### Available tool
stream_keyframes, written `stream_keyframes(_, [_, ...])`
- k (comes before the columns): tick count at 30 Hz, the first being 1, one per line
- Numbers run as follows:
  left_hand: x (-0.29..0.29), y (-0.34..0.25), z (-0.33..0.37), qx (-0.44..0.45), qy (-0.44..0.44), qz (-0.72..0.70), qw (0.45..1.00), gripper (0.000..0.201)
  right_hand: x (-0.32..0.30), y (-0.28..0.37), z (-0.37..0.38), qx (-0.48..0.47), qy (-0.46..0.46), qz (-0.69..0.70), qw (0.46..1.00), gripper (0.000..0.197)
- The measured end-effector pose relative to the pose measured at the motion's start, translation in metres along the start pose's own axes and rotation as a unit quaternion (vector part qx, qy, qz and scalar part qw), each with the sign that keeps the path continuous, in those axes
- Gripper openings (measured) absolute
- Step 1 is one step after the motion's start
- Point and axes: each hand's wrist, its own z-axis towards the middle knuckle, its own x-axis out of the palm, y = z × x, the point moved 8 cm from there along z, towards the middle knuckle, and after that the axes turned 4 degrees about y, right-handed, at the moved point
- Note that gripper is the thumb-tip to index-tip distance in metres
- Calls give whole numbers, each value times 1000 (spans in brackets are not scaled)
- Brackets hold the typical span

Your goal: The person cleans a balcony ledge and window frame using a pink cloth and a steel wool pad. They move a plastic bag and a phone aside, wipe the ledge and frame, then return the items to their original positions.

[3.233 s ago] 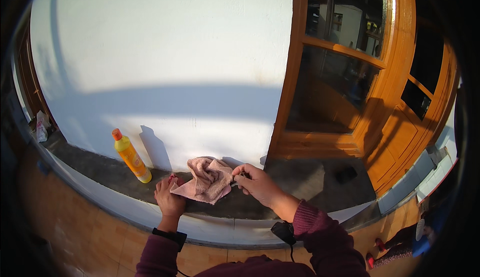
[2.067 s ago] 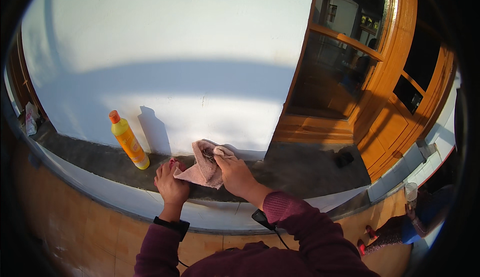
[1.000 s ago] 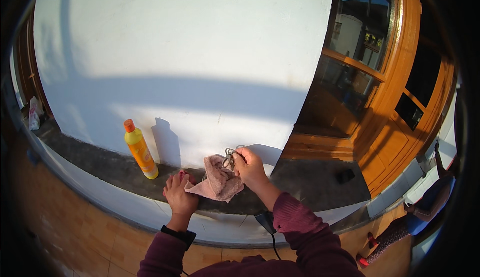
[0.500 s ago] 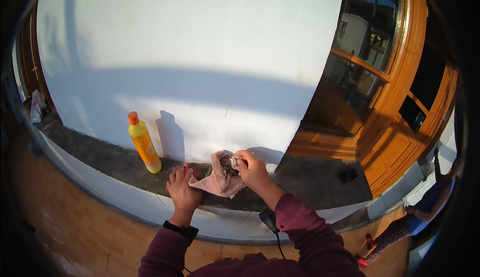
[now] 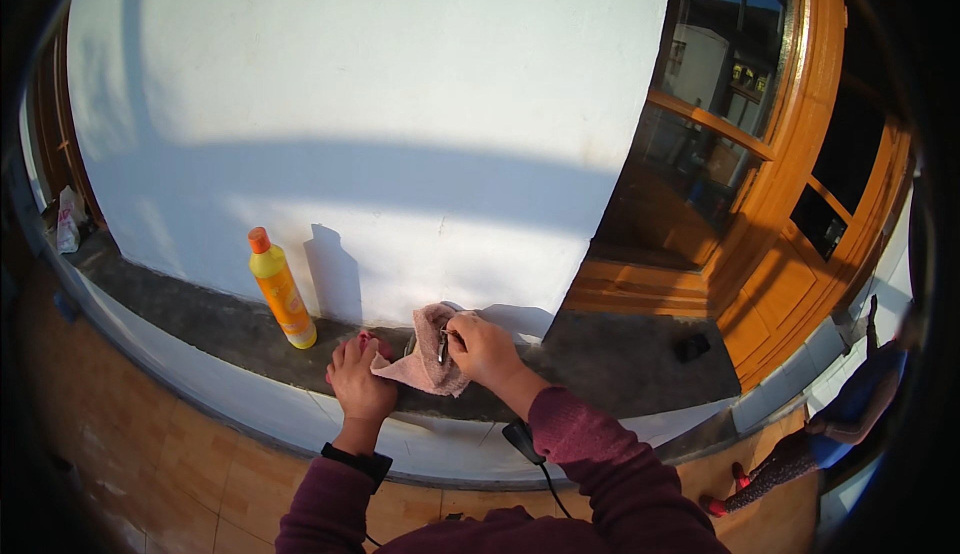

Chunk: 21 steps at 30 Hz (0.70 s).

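Observation:
On the dark ledge, my left hand [image 5: 362, 382] is closed over a crumpled deep-pink thing [image 5: 366, 338], mostly hidden under the fingers. The left tip of a pale pink cloth [image 5: 425, 366] touches this hand. My right hand [image 5: 484, 347] is closed at the cloth's right side, thumb and fingers pinching a small shiny metal piece [image 5: 443, 348] over its fold. What kind of piece it is I cannot make out. A yellow bottle [image 5: 284, 296] with an orange cap stands upright left of my hands.
A white wall [image 5: 380, 84] rises behind the dark ledge [image 5: 620, 364]. A small black object [image 5: 692, 348] lies on the ledge toward the wooden window frame [image 5: 740, 244]. Below my right forearm hangs a black corded device [image 5: 522, 441]. A person [image 5: 845, 419] stands at the far right.
My right hand has shifted left over the cloth and now covers most of the metal loops that showed there. My left hand stays on the deep-pink thing. The view has turned slightly.

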Motion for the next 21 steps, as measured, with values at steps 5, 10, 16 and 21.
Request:
stream_keyframes(5, [0,1,0,6,-11,-5,1000,30,-49,-3,-10,77,-79,199,974,10])
stream_keyframes(10, [-2,0,0,10,-19,-1,1000,31,-141,-57,-69,156,-128,231,952,4])
stream_keyframes(16, [-3,-3,0,18,-22,11,1000,31,-341,-233,-232,294,-348,165,875,14])
stream_keyframes(21, [-5,-6,1,20,-23,16,999,28,-553,-358,-472,504,-346,-420,671,29])
